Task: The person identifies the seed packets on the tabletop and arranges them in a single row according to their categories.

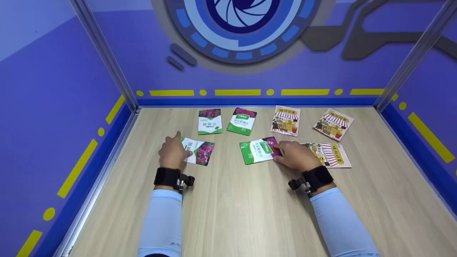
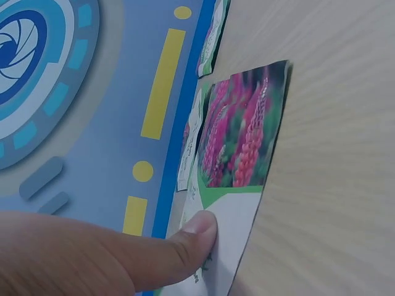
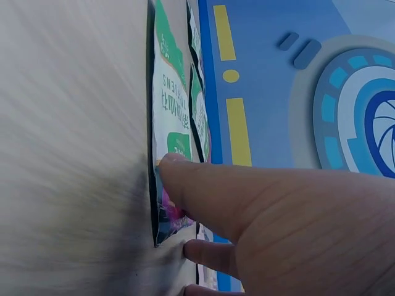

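Observation:
My left hand (image 1: pixel 172 151) grips the left end of a seed packet (image 1: pixel 203 152) with pink flower spikes. In the left wrist view, the thumb lies across the white part of this packet (image 2: pixel 241 135). Toward the middle, my right hand (image 1: pixel 297 155) pinches the dark, flowered end of a green and white seed packet (image 1: pixel 257 151). Its thumb presses on the packet face (image 3: pixel 173 105) in the right wrist view, with the other fingertips partly hidden. Partly behind the right hand lies a pink packet with a striped awning picture (image 1: pixel 334 155).
Along the back of the wooden table (image 1: pixel 228 214) lie a flowered packet (image 1: pixel 210 122), a green and white packet (image 1: pixel 242 121) and two awning packets, one upright (image 1: pixel 285 120) and one tilted (image 1: pixel 334 125). Blue panels (image 1: pixel 235 80) wall the back and sides.

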Demonstrator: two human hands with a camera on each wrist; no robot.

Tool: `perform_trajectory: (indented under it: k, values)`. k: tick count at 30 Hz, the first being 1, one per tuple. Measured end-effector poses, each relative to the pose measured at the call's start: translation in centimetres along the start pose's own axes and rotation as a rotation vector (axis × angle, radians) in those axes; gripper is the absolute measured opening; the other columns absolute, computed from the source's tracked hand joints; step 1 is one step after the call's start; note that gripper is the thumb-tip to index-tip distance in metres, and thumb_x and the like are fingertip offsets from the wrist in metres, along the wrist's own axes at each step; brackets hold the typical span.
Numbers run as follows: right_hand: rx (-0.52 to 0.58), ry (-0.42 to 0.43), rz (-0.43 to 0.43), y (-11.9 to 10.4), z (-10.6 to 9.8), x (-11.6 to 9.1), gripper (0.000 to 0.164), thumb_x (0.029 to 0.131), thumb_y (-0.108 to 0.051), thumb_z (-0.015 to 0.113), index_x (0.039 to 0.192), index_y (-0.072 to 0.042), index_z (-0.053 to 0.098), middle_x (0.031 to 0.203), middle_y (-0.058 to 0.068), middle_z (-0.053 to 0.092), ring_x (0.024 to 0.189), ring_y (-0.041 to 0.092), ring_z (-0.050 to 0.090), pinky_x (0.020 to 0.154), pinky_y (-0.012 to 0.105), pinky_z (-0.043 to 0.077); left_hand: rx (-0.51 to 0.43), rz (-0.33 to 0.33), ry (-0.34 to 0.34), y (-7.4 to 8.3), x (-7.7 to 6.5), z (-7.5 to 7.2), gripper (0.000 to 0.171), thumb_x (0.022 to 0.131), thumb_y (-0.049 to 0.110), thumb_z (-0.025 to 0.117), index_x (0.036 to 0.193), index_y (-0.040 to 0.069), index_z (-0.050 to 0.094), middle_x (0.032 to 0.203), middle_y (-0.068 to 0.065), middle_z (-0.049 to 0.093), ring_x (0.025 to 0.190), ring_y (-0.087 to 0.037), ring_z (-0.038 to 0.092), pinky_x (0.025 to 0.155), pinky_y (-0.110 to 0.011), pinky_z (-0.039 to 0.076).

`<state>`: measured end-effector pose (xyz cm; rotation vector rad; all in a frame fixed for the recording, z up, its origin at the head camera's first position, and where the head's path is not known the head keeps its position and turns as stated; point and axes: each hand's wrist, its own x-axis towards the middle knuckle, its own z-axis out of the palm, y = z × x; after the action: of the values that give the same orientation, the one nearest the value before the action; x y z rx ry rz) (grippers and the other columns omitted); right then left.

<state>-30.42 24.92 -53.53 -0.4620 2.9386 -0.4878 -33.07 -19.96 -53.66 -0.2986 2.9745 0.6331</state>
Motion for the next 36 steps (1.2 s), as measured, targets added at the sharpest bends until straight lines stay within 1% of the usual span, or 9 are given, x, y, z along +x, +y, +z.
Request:
perform_trajectory:
  k: [3,5,7,10,12,14,20,27,36]
  values:
    - [-0.012,-0.027,-0.007,-0.1,0.0,-0.1,0.061,0.109,-0.033,0.078,0.162,-0.009,0.062,0.159,0.024,0.067,0.146,0.046,0.066,0.123,0.065,0.051,-0.050,-0.020,-0.010,0.0,0.1,0.0,0.112,0.094,0.027,0.096,0.179,0.001,0.027,0.164,-0.041,0.050,0.144,-0.055,0.062,0.116,-0.064,0.058]
    - [-0.012,-0.039,-0.005,-0.1,-0.1,-0.1,0.061,0.109,-0.034,0.077,0.163,-0.009,0.061,0.162,0.025,0.064,0.149,0.048,0.063,0.125,0.066,0.049,-0.087,-0.029,-0.017,-0.3,0.4,0.1,0.110,0.093,0.025,0.096,0.175,-0.007,0.030,0.160,-0.041,0.055,0.144,-0.054,0.063,0.118,-0.061,0.057]
    - [-0.010,-0.049,0.001,-0.1,-0.2,-0.1,0.062,0.109,-0.034,0.077,0.164,-0.010,0.060,0.164,0.025,0.063,0.151,0.049,0.061,0.126,0.066,0.048,-0.130,-0.044,-0.022,-0.8,1.0,0.4,0.095,0.092,0.022,0.097,0.164,-0.013,0.045,0.151,-0.038,0.064,0.139,-0.050,0.067,0.118,-0.057,0.057]
    - [0.008,-0.052,0.014,-0.1,-0.2,-0.1,0.062,0.109,-0.034,0.077,0.165,-0.011,0.060,0.164,0.025,0.063,0.152,0.048,0.061,0.127,0.066,0.048,-0.157,-0.019,0.035,-2.6,3.2,2.2,0.058,0.092,0.019,0.095,0.133,-0.013,0.069,0.123,-0.029,0.078,0.113,-0.043,0.076,0.101,-0.054,0.064]
    - [0.024,-0.041,0.012,-0.1,-0.2,0.0,0.061,0.109,-0.034,0.077,0.164,-0.012,0.061,0.164,0.024,0.063,0.151,0.047,0.061,0.126,0.066,0.048,-0.162,-0.015,0.066,-3.1,4.0,2.7,0.038,0.094,0.017,0.091,0.116,-0.009,0.074,0.111,-0.023,0.079,0.102,-0.037,0.077,0.093,-0.053,0.064]
    - [0.037,-0.013,0.000,-0.1,-0.2,0.1,0.059,0.108,-0.033,0.078,0.161,-0.011,0.064,0.161,0.023,0.066,0.148,0.046,0.064,0.124,0.065,0.050,-0.174,-0.009,0.078,-2.8,3.9,2.4,0.030,0.098,0.016,0.085,0.113,-0.008,0.074,0.110,-0.023,0.079,0.101,-0.036,0.076,0.092,-0.052,0.064]
    - [0.021,0.125,-0.038,-0.8,-0.5,0.3,0.047,0.106,-0.031,0.081,0.144,-0.004,0.075,0.141,0.020,0.077,0.128,0.040,0.075,0.111,0.061,0.060,-0.372,-0.011,0.008,0.9,0.5,-1.2,0.035,0.112,0.014,0.069,0.138,-0.010,0.064,0.134,-0.027,0.071,0.120,-0.037,0.069,0.106,-0.052,0.060]
    - [0.081,0.215,0.051,-2.8,-0.9,0.6,0.050,0.110,-0.037,0.075,0.148,-0.006,0.074,0.148,0.019,0.076,0.140,0.042,0.071,0.119,0.063,0.056,-0.564,0.097,0.084,4.3,-0.9,-2.4,0.024,0.111,0.012,0.072,0.127,-0.003,0.063,0.118,-0.020,0.069,0.099,-0.028,0.065,0.081,-0.041,0.059]
    - [0.703,0.133,0.110,-5.1,0.1,2.3,0.049,0.115,-0.035,0.067,0.149,0.000,0.070,0.134,0.019,0.080,0.121,0.034,0.077,0.102,0.051,0.066,-0.753,0.167,0.099,9.5,-2.6,0.6,0.024,0.107,0.013,0.079,0.104,0.004,0.057,0.105,-0.017,0.072,0.086,-0.019,0.067,0.066,-0.027,0.058]
